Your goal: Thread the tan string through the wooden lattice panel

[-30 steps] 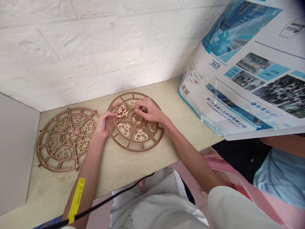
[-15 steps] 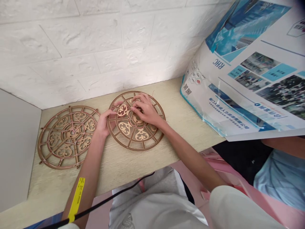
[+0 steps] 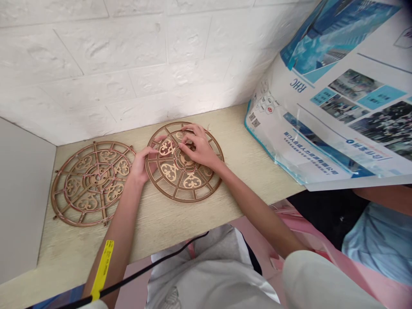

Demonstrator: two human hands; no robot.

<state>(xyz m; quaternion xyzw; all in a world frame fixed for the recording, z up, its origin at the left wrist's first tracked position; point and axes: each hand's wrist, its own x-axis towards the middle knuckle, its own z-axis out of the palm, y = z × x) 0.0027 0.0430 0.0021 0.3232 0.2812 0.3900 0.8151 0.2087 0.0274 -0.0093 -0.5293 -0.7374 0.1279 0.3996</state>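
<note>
A round brown openwork disc (image 3: 169,172), with spokes and scrolled heart-shaped cutouts, lies over the tabletop in front of me. Its left rim is held by my left hand (image 3: 140,165), thumb on top and fingers showing through the openings from below. Over the disc's hub is my right hand (image 3: 200,148), its thumb and index fingertips brought together in a pinch just left of the centre. Whatever is between those fingertips is too small to make out. To the left, beside my left forearm, a second openwork disc (image 3: 87,202) lies flat, with wire-like lines along its rings and spokes.
A white brick-patterned wall (image 3: 128,56) rises behind the pale wooden table (image 3: 154,227). At the right stands a large white-and-blue printed bag (image 3: 289,124). A grey panel (image 3: 22,193) borders the left side. Another person's blue clothing (image 3: 380,244) shows at lower right.
My right hand's pinched fingertips have shifted slightly to the right over the hub. My left hand keeps its hold on the rim, and both discs stay in place.
</note>
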